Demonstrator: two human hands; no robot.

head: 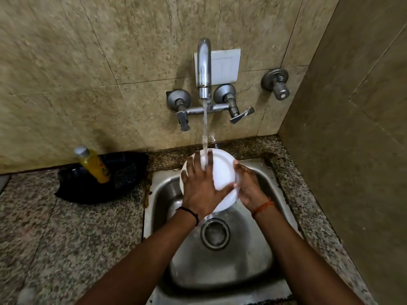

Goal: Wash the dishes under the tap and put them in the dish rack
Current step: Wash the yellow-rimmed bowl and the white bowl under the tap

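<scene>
A white plate [222, 170] is held tilted above the steel sink [253, 249], under the running stream from the wall tap [204, 69]. My left hand [201, 186] lies flat on the plate's face with its fingers spread, and the water strikes the plate right by those fingers. My right hand [246, 186] grips the plate's right rim, thumb on the front, fingers behind. The lower left part of the plate is hidden by my left hand.
A black dish rack [123, 172] sits on the speckled granite counter [66, 238] left of the sink, with a yellow liquid bottle [94, 165] leaning in it. Two tap handles, a white switch plate and a separate valve are on the tiled back wall. A side wall closes the right.
</scene>
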